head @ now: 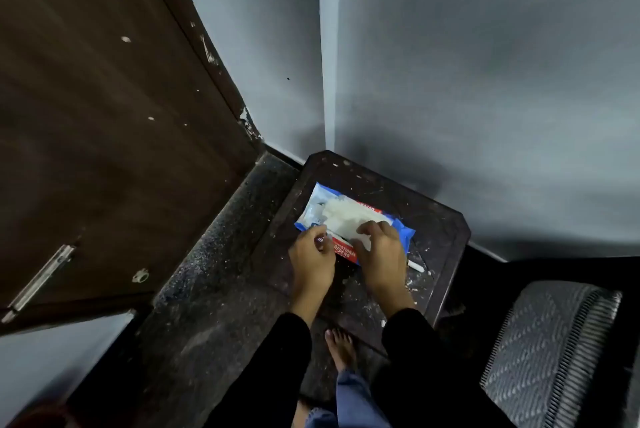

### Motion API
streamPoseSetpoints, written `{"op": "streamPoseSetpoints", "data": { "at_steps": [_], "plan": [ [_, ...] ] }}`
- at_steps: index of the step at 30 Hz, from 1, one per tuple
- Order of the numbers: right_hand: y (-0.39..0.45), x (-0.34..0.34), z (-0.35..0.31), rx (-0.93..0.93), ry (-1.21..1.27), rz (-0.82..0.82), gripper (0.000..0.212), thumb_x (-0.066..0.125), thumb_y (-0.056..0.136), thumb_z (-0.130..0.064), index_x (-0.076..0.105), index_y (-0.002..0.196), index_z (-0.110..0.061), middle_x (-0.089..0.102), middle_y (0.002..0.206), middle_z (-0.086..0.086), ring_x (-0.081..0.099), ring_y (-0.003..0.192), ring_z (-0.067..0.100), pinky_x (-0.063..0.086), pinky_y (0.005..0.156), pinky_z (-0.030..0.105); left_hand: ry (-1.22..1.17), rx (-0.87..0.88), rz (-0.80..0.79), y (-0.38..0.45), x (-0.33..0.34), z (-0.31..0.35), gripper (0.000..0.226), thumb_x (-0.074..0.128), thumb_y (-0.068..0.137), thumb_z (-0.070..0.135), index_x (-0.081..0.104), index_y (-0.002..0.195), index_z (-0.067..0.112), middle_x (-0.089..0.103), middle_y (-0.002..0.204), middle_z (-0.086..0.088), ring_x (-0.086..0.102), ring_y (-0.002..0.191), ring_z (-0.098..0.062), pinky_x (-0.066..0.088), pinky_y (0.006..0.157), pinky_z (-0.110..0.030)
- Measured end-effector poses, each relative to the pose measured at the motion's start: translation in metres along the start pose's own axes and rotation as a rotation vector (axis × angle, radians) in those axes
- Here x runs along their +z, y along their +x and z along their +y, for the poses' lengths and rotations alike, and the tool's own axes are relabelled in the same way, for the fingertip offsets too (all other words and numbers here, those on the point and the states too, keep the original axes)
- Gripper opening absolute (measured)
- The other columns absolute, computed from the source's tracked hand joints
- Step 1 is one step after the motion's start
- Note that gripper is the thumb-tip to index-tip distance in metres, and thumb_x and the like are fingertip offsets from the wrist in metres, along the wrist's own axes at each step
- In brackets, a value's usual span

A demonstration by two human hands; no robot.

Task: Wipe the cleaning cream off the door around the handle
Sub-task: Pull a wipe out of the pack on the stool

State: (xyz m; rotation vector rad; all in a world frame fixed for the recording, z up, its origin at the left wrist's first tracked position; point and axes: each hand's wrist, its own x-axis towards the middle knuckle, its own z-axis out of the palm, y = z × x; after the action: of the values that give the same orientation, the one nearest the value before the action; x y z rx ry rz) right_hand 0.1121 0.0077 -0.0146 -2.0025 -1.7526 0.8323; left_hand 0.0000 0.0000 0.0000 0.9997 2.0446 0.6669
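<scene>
Small dark table (433, 220) sits wedged in the wall corner (325, 81); walls close it off at back and right. Wipes packet (349, 220) fills the table's middle, both hands on its near edge: left hand (311, 251), right hand (379, 251). White stick (415, 266) lies just right of the right hand. Woven chair seat (550, 351) blocks the right side. Dark door (104, 116) with its metal handle (41, 280) stands at left; a strip of speckled floor (214, 254) lies open between door and table
</scene>
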Motion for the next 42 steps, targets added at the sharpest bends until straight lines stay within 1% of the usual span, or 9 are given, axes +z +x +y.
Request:
{"op": "streamPoseSetpoints", "data": {
  "at_steps": [3,10,13,15,20,25,29,36,42],
  "plan": [
    [0.003,0.004,0.004,-0.005,-0.043,-0.005,0.026,0.063,0.084,-0.019,0.060,0.108,-0.011,0.059,0.106,0.010,0.051,0.101,0.029,0.046,0.071,0.038,0.015,-0.012,0.001,0.014,0.007,0.003,0.027,0.062,0.089,0.009,0.065,0.115,0.003,0.067,0.115,-0.014,0.063,0.104,-0.025,0.037,0.083,-0.013],
    [0.007,0.008,0.006,0.012,-0.017,0.040,0.017,0.062,0.083,-0.014,0.061,0.098,-0.007,0.061,0.098,0.012,0.055,0.092,0.031,0.044,0.066,0.037,-0.088,-0.125,0.010,0.025,0.013,0.013,0.016,0.068,0.084,0.006,0.071,0.098,-0.001,0.072,0.098,-0.019,0.069,0.088,-0.032,0.056,0.086,-0.041],
    [0.002,0.005,0.003,0.062,0.081,0.153,0.018,0.064,0.072,-0.005,0.061,0.089,-0.008,0.061,0.091,0.009,0.053,0.090,0.028,0.044,0.064,0.035,-0.072,-0.100,0.030,0.017,0.011,0.016,0.015,0.069,0.085,0.011,0.071,0.096,0.002,0.072,0.098,-0.011,0.068,0.087,-0.022,0.053,0.085,-0.023],
    [-0.002,0.000,0.004,0.094,0.129,0.208,0.022,0.061,0.068,0.001,0.058,0.088,-0.009,0.060,0.090,0.007,0.052,0.089,0.025,0.043,0.064,0.034,-0.099,-0.078,0.035,0.010,0.007,0.020,0.011,0.069,0.084,0.012,0.070,0.092,0.005,0.070,0.093,-0.004,0.063,0.074,-0.007,0.045,0.067,-0.003],
    [0.000,-0.023,-0.001,0.212,0.532,0.303,0.039,0.048,0.064,0.016,0.054,0.088,-0.014,0.062,0.089,0.000,0.058,0.082,0.018,0.045,0.064,0.018,-0.304,-0.041,-0.076,0.001,-0.001,0.029,0.013,0.067,0.081,0.001,0.063,0.077,0.013,0.068,0.083,0.009,0.063,0.072,0.007,0.046,0.063,-0.002],
    [0.014,-0.053,-0.013,0.127,0.685,-0.057,0.053,0.049,0.065,0.022,0.056,0.106,-0.011,0.061,0.100,-0.005,0.056,0.097,0.003,0.043,0.079,0.008,-0.414,0.002,-0.190,0.001,-0.011,0.038,0.025,0.060,0.085,-0.006,0.059,0.077,0.018,0.067,0.083,-0.001,0.062,0.075,-0.008,0.050,0.069,-0.019],
    [0.022,-0.070,-0.034,0.129,0.632,-0.363,0.039,0.064,0.072,0.014,0.060,0.108,0.000,0.064,0.093,0.006,0.058,0.085,0.013,0.047,0.076,0.022,-0.527,0.012,-0.227,-0.002,-0.034,0.049,0.025,0.055,0.089,-0.007,0.060,0.085,0.017,0.068,0.088,-0.006,0.063,0.080,-0.015,0.052,0.078,-0.039],
    [0.013,-0.092,-0.129,0.140,0.752,-0.666,0.007,0.068,0.078,0.001,0.064,0.083,-0.002,0.064,0.073,0.009,0.060,0.056,0.008,0.049,0.054,0.020,-0.827,-0.066,-0.018,-0.012,-0.131,0.073,0.014,0.059,0.091,0.005,0.059,0.097,0.017,0.067,0.091,-0.006,0.064,0.079,-0.012,0.055,0.067,-0.030],
    [-0.009,-0.094,-0.247,-0.068,0.867,-0.714,0.036,0.063,0.079,0.010,0.052,0.108,-0.008,0.060,0.086,0.018,0.061,0.066,0.016,0.052,0.054,0.021,-0.861,-0.128,-0.042,-0.044,-0.247,0.067,0.079,0.072,0.081,0.008,0.024,0.141,0.030,0.070,0.092,-0.005,0.066,0.090,-0.017,0.057,0.070,-0.030]
  ]
}}
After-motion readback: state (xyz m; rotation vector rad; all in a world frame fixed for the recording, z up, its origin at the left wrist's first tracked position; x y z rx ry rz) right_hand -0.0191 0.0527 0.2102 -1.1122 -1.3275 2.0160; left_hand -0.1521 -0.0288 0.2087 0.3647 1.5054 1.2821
